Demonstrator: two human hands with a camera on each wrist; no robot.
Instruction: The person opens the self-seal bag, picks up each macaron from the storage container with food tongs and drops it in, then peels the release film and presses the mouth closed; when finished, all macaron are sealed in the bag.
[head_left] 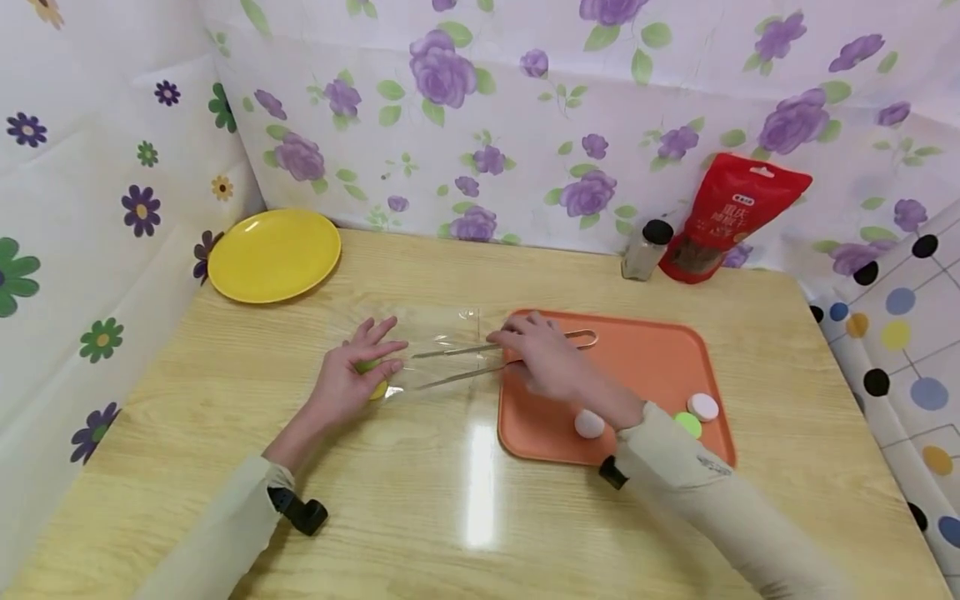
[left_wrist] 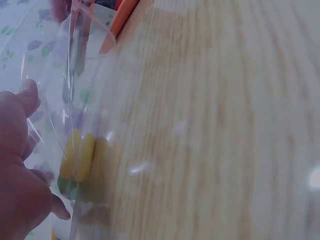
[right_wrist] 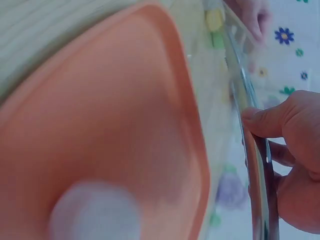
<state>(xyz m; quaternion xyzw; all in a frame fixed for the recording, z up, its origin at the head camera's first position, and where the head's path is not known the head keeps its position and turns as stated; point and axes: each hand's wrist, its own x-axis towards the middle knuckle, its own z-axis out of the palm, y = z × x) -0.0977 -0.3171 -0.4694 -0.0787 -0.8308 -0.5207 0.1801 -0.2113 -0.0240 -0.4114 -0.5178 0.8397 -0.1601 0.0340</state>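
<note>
My right hand (head_left: pixel 543 354) grips metal tongs (right_wrist: pixel 257 175) between thumb and fingers, over the left edge of the orange tray (head_left: pixel 637 333). The tong arms reach left, apart, into a clear plastic bag (head_left: pixel 450 329) lying on the table. At the bag's left part, my left hand (head_left: pixel 352 371) touches the film with its fingers spread and fairly straight. Yellow pieces (left_wrist: pixel 77 155) and a green piece (left_wrist: pixel 67 186) show through the film beside that hand. On the tray lie a white round piece (head_left: pixel 589 423) near my right forearm, another white disc (head_left: pixel 702 407) and a light green disc (head_left: pixel 687 425).
A yellow plate (head_left: pixel 274 255) sits at the back left. Toward the back right stand a glass jar (head_left: pixel 645 252) with a black lid and a red pouch (head_left: pixel 727 217), close to the flowered wall covering (head_left: pixel 525 108). Wood-grain table surface (head_left: pixel 420 500) extends in front.
</note>
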